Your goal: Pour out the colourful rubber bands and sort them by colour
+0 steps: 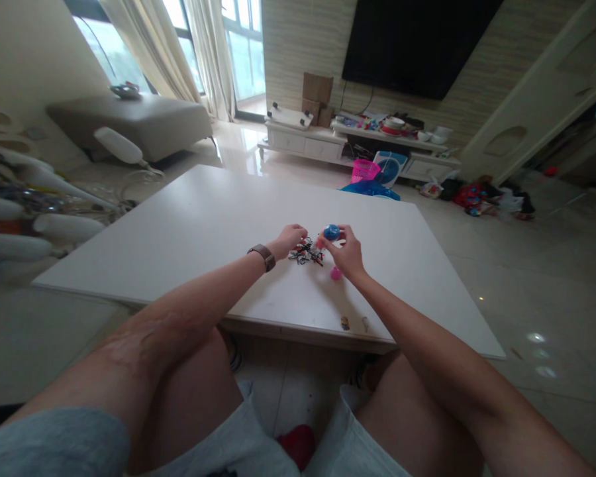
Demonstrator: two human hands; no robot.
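My right hand (346,252) grips a small round object with a shiny blue top (332,232); a pinkish part shows below it by my fingers. My left hand (291,241), with a dark watch on its wrist, is closed just over a tangled heap of thin black cords with reddish bits (306,253). Whatever its fingertips pinch is too small to make out. A small pink object (336,273) lies on the white table (218,218) below my right hand. Nearer the front edge lie a small yellow and dark piece (345,323) and a small pale piece (365,324).
Beyond the table's far edge stand a pink basket (365,170) and something blue (370,189). A low white TV cabinet (322,146) carries boxes and bowls. Bags (469,195) sit on the floor at right. White rounded parts of a lamp-like object (119,144) are at left.
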